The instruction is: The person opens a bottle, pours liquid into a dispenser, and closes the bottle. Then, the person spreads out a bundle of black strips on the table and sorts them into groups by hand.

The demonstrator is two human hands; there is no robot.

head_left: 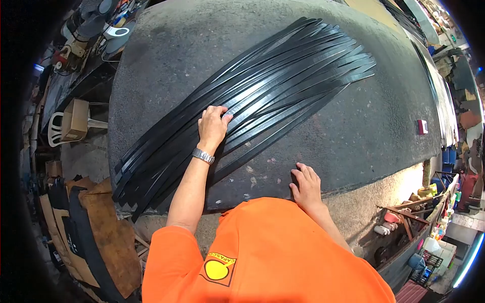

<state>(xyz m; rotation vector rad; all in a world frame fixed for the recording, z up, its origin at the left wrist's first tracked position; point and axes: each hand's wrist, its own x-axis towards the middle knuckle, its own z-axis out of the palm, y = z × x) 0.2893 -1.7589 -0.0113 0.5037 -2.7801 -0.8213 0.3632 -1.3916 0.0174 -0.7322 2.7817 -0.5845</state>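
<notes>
A broad bundle of long, flat, shiny black strips (262, 86) lies diagonally across the dark worktable (353, 136). My left hand (212, 123), with a metal watch at the wrist, rests on the lower middle of the bundle. Its fingers are bent against the strips, and whether they pinch one cannot be made out. Near the table's front edge, to the right of the strips, my right hand (306, 184) lies on the tabletop with its fingers apart and nothing in it.
A small red and white box (422, 127) sits near the table's right edge. On the left are a cardboard box (76, 120) on a white plastic chair (55, 130) and brown and black sheets (108, 232). Shelving with bottles and containers stands at the lower right.
</notes>
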